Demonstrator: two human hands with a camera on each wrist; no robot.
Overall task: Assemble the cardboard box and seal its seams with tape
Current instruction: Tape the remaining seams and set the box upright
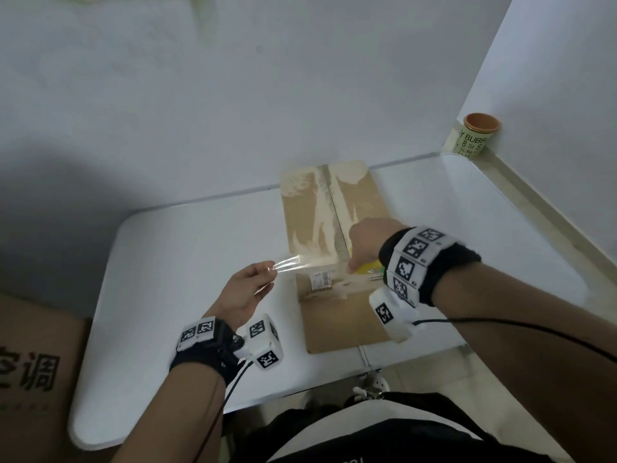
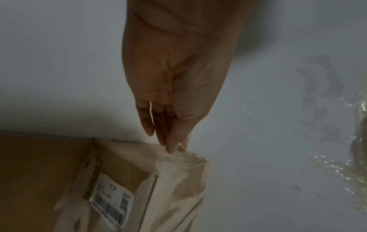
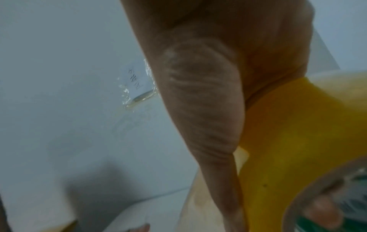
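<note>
Bench: white bench (image 1: pixel 187 248) carrying flat brown cardboard box (image 1: pixel 337 315), long axis pointing away.
Left hand (image 1: pixel 245 289): fingers pinching clear tape strip (image 1: pixel 293 264).
Right hand (image 1: pixel 370 243): gripping yellow tape roll (image 3: pixel 298 133) over the box.
Relation: strip spans leftward from roll, crosswise.

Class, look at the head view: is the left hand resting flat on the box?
No: the left hand pinches the clear tape, beside the box.

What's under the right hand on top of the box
A yellow tape roll, gripped by the right hand, sits over the cardboard box. Clear tape runs from it to the left hand. The hand hides most of the roll and the seam beneath.
</note>
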